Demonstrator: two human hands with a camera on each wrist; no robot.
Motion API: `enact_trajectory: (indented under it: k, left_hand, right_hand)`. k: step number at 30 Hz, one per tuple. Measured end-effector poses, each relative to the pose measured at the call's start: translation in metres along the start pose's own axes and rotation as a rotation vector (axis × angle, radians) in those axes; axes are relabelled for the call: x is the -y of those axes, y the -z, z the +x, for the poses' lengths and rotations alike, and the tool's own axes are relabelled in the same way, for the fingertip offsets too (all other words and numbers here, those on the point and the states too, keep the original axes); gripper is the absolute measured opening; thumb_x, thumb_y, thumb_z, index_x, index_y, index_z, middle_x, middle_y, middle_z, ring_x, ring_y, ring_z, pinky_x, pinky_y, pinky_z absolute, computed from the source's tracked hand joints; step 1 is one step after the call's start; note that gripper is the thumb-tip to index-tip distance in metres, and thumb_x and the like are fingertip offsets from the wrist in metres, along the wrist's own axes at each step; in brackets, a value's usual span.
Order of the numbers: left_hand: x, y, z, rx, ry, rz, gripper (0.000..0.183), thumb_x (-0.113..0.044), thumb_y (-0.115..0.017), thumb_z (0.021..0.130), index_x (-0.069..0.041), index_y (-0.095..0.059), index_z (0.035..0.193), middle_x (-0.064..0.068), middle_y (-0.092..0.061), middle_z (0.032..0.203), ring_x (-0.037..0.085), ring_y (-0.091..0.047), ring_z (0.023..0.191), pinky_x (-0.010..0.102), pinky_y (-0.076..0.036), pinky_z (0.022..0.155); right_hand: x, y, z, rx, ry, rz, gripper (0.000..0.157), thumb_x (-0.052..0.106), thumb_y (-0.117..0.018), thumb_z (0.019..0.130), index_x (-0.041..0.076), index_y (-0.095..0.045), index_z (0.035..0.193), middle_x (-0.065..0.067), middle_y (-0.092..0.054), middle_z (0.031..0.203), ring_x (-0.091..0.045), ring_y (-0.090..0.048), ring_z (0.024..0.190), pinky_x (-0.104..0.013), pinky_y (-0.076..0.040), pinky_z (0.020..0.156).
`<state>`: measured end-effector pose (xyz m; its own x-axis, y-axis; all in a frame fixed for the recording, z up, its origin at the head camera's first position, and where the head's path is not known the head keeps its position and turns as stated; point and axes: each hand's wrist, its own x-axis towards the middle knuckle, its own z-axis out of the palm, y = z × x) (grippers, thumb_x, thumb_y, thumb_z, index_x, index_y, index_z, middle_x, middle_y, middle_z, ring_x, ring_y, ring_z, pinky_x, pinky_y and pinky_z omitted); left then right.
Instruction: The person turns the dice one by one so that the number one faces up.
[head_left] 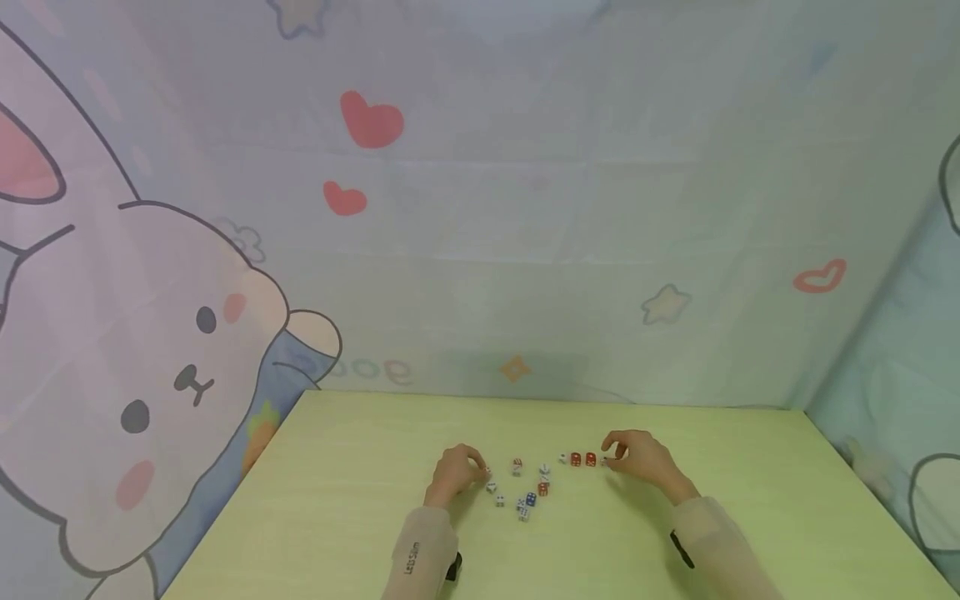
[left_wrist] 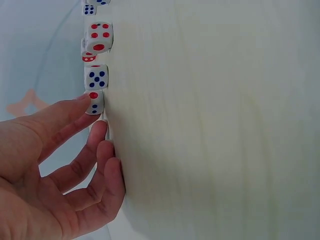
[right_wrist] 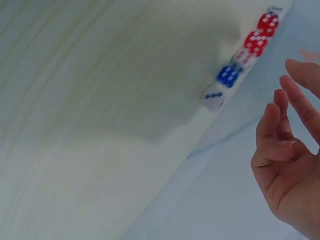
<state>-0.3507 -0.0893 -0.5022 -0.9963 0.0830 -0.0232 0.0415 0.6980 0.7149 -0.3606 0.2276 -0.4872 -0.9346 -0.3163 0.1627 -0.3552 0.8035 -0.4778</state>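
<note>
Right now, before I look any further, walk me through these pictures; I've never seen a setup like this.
There is no machine here: a person works with two bare hands. The wide picture comes from a camera worn on the head, looking forward and down. The other two come from cameras worn on the wrists, so each shows one hand closer up, with the tabletop at a slant or sideways.

On the yellow-green table lie small white dice, red dice and a blue die. Behind hangs a cloth printed with a cartoon rabbit.

The left hand pinches a die with red and blue dots. The right hand is open beside a row of dice; whether it touches the nearest one is unclear.
</note>
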Motion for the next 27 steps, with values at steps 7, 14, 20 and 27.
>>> enact_trajectory:
  k: [7, 14, 20, 27]
  left_hand:
    - [0.002, -0.001, 0.000, 0.002, -0.011, -0.017, 0.010, -0.013, -0.068, 0.076, -0.005, -0.067, 0.080, 0.025, -0.054, 0.118, 0.012, -0.040, 0.050, 0.024, -0.034, 0.046]
    - [0.001, 0.000, -0.002, 0.003, -0.023, -0.032, 0.010, -0.012, -0.068, 0.076, -0.003, -0.066, 0.081, 0.025, -0.056, 0.115, 0.009, -0.036, 0.046, 0.022, -0.033, 0.043]
    - [-0.001, 0.001, -0.004, 0.003, -0.022, -0.042, 0.011, -0.010, -0.068, 0.076, -0.002, -0.066, 0.082, 0.026, -0.055, 0.116, 0.009, -0.037, 0.046, 0.022, -0.035, 0.045]
    - [-0.002, 0.002, -0.003, -0.002, -0.010, -0.028, 0.011, -0.011, -0.068, 0.076, -0.003, -0.066, 0.083, 0.024, -0.057, 0.113, 0.010, -0.039, 0.047, 0.023, -0.035, 0.045]
  right_hand:
    - [0.027, -0.014, 0.010, 0.026, 0.088, 0.056, 0.007, 0.013, -0.064, 0.079, 0.014, -0.065, 0.086, 0.002, -0.057, 0.070, -0.007, -0.044, 0.057, -0.022, -0.035, 0.048]
    - [0.053, -0.032, 0.024, 0.046, 0.108, -0.003, 0.010, 0.015, -0.065, 0.079, 0.011, -0.067, 0.088, 0.003, -0.061, 0.074, -0.007, -0.049, 0.063, -0.023, -0.039, 0.052]
    - [0.072, -0.047, 0.032, 0.051, 0.050, -0.081, 0.014, 0.020, -0.070, 0.074, 0.010, -0.067, 0.084, 0.001, -0.063, 0.074, -0.009, -0.052, 0.062, -0.025, -0.041, 0.051]
    - [0.076, -0.054, 0.036, 0.063, 0.017, -0.095, 0.011, 0.019, -0.070, 0.074, 0.010, -0.066, 0.076, -0.002, -0.065, 0.076, -0.011, -0.055, 0.062, -0.028, -0.045, 0.054]
